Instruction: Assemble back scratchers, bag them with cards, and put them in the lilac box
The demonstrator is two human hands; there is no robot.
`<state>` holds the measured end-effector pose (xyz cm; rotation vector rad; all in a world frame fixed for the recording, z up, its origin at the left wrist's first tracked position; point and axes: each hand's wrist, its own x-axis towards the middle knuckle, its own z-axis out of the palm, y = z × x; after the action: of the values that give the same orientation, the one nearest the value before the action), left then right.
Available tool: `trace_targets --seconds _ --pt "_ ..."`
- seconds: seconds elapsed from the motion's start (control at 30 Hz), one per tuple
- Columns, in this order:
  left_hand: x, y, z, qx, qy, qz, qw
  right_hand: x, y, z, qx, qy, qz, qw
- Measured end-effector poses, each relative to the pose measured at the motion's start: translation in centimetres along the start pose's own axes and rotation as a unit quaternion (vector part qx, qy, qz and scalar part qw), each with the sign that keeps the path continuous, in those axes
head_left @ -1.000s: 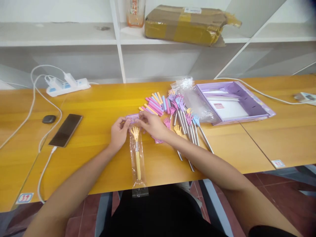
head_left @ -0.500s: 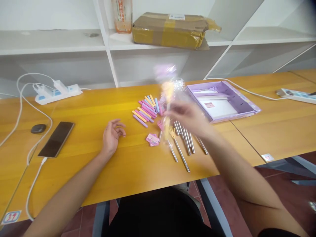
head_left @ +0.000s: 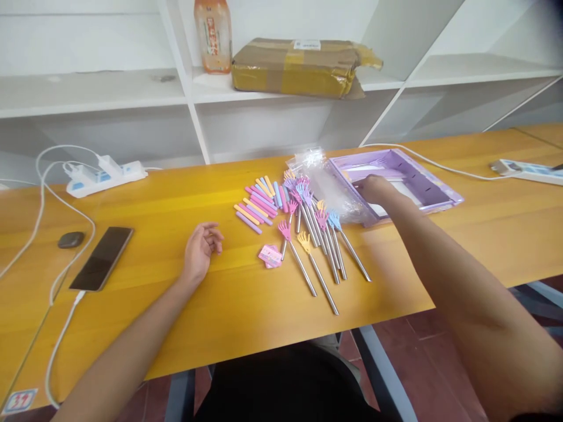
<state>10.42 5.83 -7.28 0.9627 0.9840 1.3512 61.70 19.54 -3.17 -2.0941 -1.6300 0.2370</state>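
Observation:
My right hand (head_left: 373, 189) is at the left side of a shallow purple tray (head_left: 440, 176), fingers pointing inward and closed. A small yellow part of a bagged back scratcher (head_left: 345, 175) shows beside the fingertips; the rest is hidden. On the tabletop lies my left hand (head_left: 201, 249), palm turned inward, fingers loosely curled and apart, holding nothing. Between the hands, several back scratchers with metal rods and coloured hand-shaped heads lie in a spread, among them a yellow one (head_left: 317, 269) and a pink one (head_left: 297, 255). Coloured handle sleeves (head_left: 259, 199) and small pink cards (head_left: 271, 256) lie left of them.
Clear plastic bags (head_left: 328, 181) lie against the tray. To the left are a phone (head_left: 102, 258) on a cable, a small black case (head_left: 71, 240) and a power strip (head_left: 108, 179). A taped carton (head_left: 294, 67) and an orange bottle (head_left: 213, 38) stand on the shelf behind.
My right hand has moved right, from above the back scratchers to the tray, taking the bagged yellow back scratcher along. My left hand stays put. The view has tilted up slightly.

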Motion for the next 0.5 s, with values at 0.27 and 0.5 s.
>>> trace_targets --seconds 0.27,0.5 --pt "0.0 -0.1 0.2 0.026 0.008 0.015 1.000 -0.9 1.1 -0.9 0.029 0.004 0.011 1.000" --pt "-1.3 4.3 1.7 0.081 0.035 0.138 0.987 -6.3 1.8 -2.7 0.101 0.210 -0.013 0.972"
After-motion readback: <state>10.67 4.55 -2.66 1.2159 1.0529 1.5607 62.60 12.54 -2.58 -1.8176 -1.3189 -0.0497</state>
